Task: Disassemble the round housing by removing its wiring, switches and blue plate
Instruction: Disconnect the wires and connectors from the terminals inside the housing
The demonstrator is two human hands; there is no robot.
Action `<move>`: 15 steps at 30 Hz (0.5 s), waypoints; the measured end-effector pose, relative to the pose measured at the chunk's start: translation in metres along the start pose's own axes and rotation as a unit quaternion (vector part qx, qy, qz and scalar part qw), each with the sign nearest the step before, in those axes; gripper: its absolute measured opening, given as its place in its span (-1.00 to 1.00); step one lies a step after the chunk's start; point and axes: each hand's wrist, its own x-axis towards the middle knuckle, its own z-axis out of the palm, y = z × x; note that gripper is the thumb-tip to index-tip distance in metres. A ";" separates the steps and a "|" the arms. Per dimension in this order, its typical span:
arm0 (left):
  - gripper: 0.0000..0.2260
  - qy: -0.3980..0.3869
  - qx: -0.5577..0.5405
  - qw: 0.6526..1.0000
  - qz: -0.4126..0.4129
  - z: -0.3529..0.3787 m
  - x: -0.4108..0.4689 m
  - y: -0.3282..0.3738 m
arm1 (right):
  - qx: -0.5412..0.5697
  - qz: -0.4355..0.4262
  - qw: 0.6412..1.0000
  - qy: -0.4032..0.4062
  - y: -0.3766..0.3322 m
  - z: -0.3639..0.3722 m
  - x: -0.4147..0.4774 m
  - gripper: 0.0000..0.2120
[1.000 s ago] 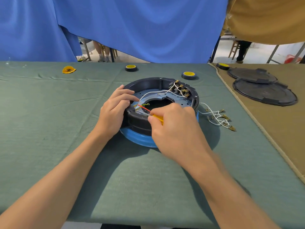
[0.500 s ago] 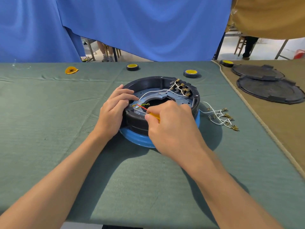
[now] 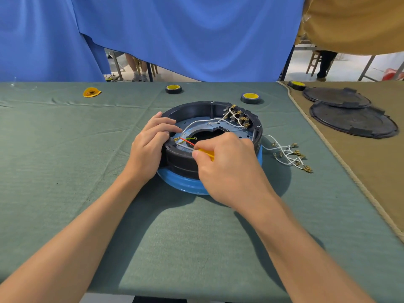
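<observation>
I am gripping the round housing, sitting on the bench, by its left rim with my left hand; my right hand is pinching a yellow-handled tool over its near wall.

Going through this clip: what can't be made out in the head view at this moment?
All in the head view:
- Yellow item: mostly buried in the right hand's grip, so what it is stays unclear.
- Round housing: its near right rim and the blue base lie partly behind the right hand.
- Left hand: what its curled fingers touch on the rim is hidden under them.
- Switch terminals: too small to tell which wires are attached.
</observation>
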 end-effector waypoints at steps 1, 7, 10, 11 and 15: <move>-0.67 0.001 0.000 1.000 -0.001 0.000 0.000 0.000 | -0.003 0.002 1.000 -0.004 0.000 0.001 0.000 -0.65; -0.67 0.000 0.001 1.000 -0.002 0.001 0.000 0.000 | -0.029 0.004 1.000 0.003 -0.003 0.003 0.001 -0.63; -0.67 0.004 0.006 1.000 -0.004 0.002 -0.001 0.000 | -0.039 -0.007 0.999 0.016 -0.006 0.005 -0.001 -0.70; -0.67 0.007 0.009 1.000 -0.006 0.002 -0.001 0.001 | -0.043 -0.012 0.999 0.023 -0.008 0.006 -0.003 -0.75; -0.67 0.010 0.021 1.000 -0.002 0.002 -0.002 0.004 | -0.068 -0.037 0.995 0.058 -0.024 0.010 -0.012 -0.93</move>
